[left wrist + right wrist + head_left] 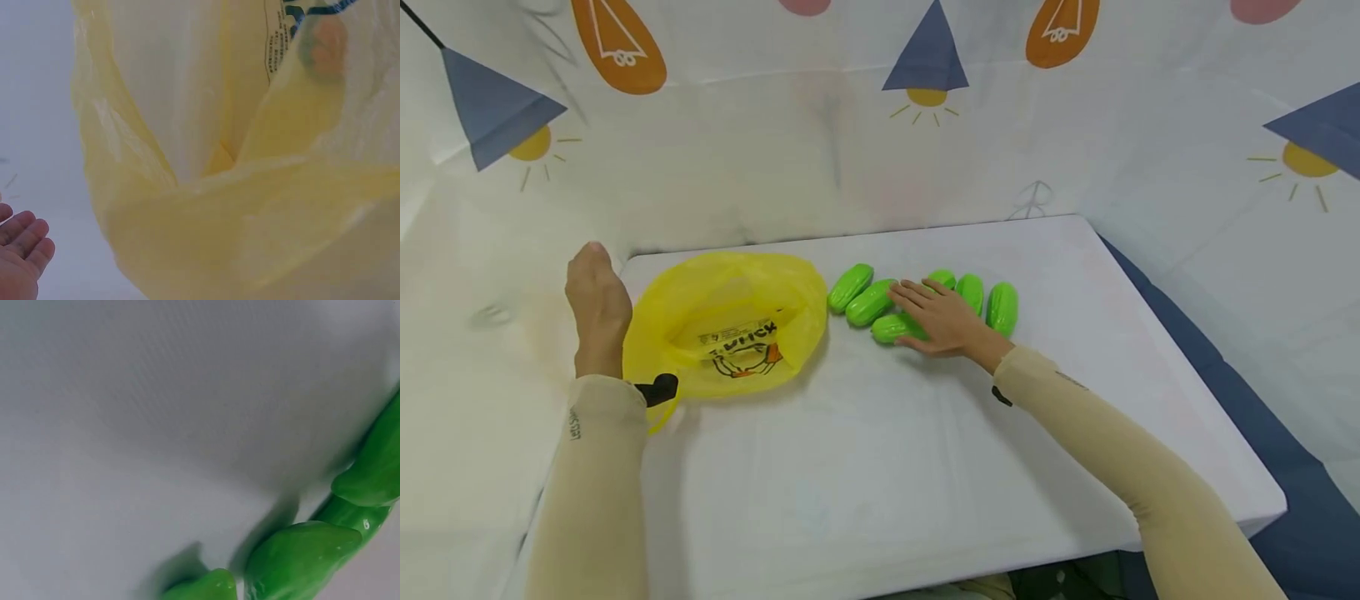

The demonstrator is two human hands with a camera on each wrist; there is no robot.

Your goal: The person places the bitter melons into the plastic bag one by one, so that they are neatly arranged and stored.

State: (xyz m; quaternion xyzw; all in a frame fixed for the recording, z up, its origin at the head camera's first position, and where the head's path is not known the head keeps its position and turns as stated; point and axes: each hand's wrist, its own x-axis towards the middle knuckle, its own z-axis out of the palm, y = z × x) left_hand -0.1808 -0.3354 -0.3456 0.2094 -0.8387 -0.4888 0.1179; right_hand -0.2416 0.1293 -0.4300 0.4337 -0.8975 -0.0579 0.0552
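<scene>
Several glossy green toy cucumbers (870, 302) lie in a row at the back of the white table (925, 450). My right hand (942, 318) lies flat on them with straight fingers, covering the middle ones; the rightmost cucumber (1002, 308) is apart from it. The right wrist view shows green cucumbers (300, 562) close up against the white surface. A yellow plastic bag (730, 325) with black and orange print lies open at the left. My left hand (597, 304) is at the bag's left edge, fingers relaxed, holding nothing; its fingertips (25, 240) show beside the yellow bag (237, 187).
A white cloth backdrop (880, 142) printed with blue and orange lamps surrounds the table on three sides. A blue surface (1285, 467) runs past the table's right edge. A small black strap (658, 388) sits at my left wrist.
</scene>
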